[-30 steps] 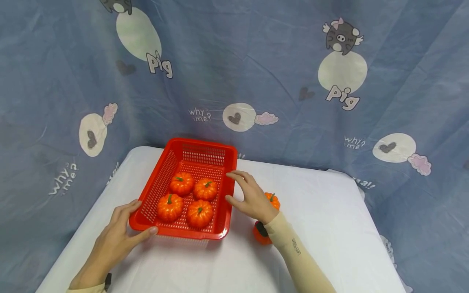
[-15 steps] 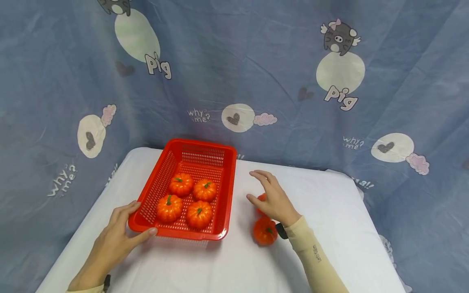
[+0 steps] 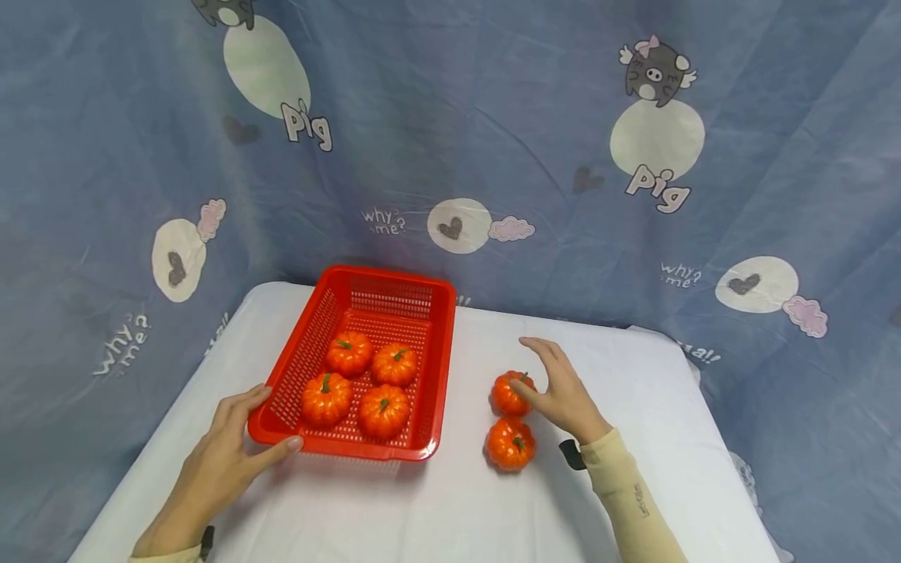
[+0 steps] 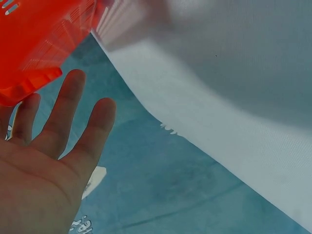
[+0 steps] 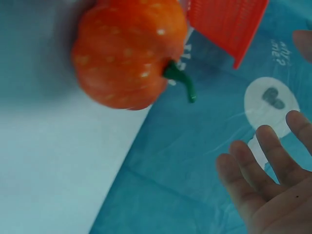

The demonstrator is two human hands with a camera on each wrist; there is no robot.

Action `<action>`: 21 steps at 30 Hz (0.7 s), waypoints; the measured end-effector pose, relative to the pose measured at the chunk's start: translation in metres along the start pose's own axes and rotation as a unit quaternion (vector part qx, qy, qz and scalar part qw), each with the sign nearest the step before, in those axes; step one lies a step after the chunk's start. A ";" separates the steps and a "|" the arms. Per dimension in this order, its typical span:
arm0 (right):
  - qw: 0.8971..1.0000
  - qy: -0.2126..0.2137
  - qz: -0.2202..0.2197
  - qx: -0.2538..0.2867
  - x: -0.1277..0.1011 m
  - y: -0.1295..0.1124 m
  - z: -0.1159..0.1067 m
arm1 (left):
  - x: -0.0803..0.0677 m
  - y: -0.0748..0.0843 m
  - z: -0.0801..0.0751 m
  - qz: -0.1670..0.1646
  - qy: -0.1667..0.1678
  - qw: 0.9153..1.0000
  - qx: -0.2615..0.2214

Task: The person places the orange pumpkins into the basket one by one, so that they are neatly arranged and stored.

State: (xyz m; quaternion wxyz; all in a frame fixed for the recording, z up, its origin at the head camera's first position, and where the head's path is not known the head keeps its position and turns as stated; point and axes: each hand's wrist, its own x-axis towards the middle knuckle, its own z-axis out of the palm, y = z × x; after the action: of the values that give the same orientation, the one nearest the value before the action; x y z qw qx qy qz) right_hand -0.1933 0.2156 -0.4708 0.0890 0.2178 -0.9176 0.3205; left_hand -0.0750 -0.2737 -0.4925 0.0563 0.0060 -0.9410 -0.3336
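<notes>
Four pumpkins sit in the red basket

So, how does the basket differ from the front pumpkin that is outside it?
The basket is red and rectangular; the pumpkin is orange and round. The basket is far larger than the pumpkin. The left hand touches the basket; no hand touches the pumpkin. Both look shiny.

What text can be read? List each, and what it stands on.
"pig", twice: blue curtain.
"why me?", three times: same curtain.
"a!!", start hidden: curtain, past the far right corner of the table.
Print on right sleeve: too small to read.
Other curtain lettering along the table's edges: cut off, unreadable.
</notes>
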 end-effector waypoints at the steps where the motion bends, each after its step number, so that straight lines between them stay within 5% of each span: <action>1: 1.000 -0.001 0.004 0.002 -0.001 0.003 0.000 | 0.000 0.000 0.000 0.000 0.000 1.000 -0.001; 21: 0.991 -0.060 0.111 0.053 -0.022 0.038 0.022 | 0.002 -0.001 0.002 0.002 -0.006 1.000 0.000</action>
State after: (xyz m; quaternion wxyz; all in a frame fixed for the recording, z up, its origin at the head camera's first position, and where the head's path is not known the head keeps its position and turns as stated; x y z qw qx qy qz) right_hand -0.1919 0.2357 -0.5151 -0.0140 0.1380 -0.9214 0.3629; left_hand -0.0770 -0.2731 -0.4942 0.0510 0.0017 -0.9414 -0.3335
